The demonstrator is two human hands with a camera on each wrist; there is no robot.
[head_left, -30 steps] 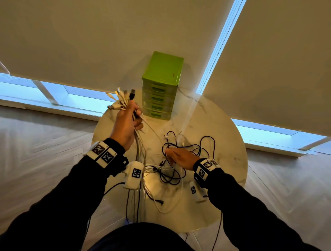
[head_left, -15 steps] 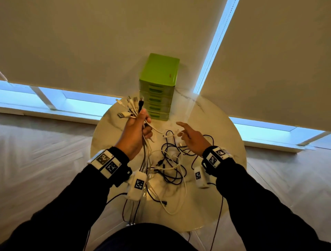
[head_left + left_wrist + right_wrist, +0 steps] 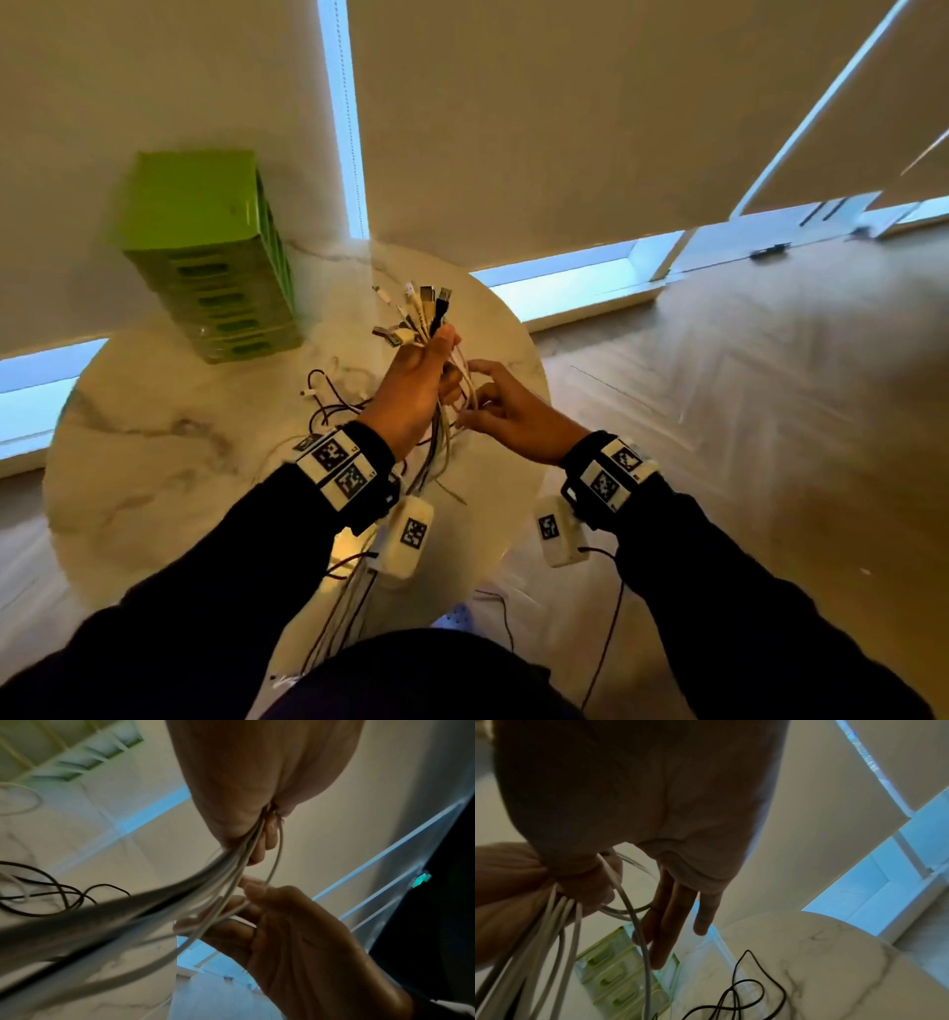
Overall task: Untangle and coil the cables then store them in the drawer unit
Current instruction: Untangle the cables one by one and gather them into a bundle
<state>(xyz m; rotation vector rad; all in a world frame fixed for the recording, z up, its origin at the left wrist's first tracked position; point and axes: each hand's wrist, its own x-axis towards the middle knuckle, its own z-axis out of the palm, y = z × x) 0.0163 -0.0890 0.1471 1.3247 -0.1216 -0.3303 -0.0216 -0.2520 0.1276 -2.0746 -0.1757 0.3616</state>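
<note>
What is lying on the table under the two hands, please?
Under the left hand and right hand, loose black cable loops lie on the marble table. The hands, their wrists and the hanging cable bundle cover whatever lies directly beneath.

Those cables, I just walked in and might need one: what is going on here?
A person is sorting them at a round marble table. The left hand grips a bundle of cables, plug ends up. The right hand picks at a white cable hanging from that bundle. Black cables lie loose on the table. The green drawer unit has its drawers shut.
</note>
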